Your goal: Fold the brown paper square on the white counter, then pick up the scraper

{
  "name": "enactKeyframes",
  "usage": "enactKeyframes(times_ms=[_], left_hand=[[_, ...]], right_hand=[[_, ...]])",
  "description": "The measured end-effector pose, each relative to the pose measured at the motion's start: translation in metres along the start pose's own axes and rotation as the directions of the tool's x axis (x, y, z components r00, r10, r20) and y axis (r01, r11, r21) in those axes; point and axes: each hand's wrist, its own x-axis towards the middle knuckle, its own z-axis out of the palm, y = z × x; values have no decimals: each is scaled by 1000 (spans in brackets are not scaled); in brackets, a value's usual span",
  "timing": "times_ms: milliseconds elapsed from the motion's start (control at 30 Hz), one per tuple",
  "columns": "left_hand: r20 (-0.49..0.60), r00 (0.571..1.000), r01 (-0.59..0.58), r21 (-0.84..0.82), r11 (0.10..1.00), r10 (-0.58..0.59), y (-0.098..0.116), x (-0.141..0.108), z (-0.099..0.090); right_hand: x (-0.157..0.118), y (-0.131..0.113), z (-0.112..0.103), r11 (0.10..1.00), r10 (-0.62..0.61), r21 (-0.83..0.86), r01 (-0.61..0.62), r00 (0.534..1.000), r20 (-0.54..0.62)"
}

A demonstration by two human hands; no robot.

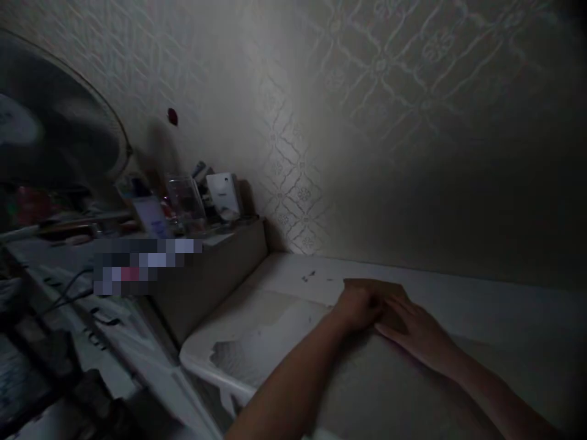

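A brown piece of paper or thin card (373, 283) lies low over the white surface (284, 275), partly covered by both hands. My left hand (358, 308) is closed on its near left part, knuckles up. Against it sits my right hand (419, 336), thumb below and fingers above, with the brown piece between them. The fingertips of both hands meet near the middle of the piece, and details there are dim.
On the left, a dresser (224, 272) carries a lotion tube (153, 214), a clear plastic holder (186, 201) and a white box (224, 192). A large fan (59, 116) stands at the far left. Patterned wallpaper (380, 122) rises behind the white surface.
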Motion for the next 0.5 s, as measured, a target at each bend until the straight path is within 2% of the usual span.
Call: enactKeyframes(times_ms=[67,167,233,333,400,500], left_hand=[[-14,999,47,33,998,-47,-2,0,-2],[-80,974,221,132,966,-212,-9,0,-9],[-149,926,372,185,910,-348,-17,-1,-16],[-233,831,551,220,805,-505,-30,-3,-24],[-276,777,625,231,745,-566,-39,-5,-27],[-320,724,685,225,693,-612,-46,-9,-29]], right_hand=[[0,0,1,1000,-3,0,3,1000,14],[-1,-1,0,1000,11,-13,-11,1000,23],[-1,-3,-1,999,25,-25,-24,999,25],[-2,-4,-2,999,25,-21,-25,999,42],[-2,-4,-3,999,29,-21,-28,999,43],[-2,-4,-3,999,25,-21,-24,999,35]])
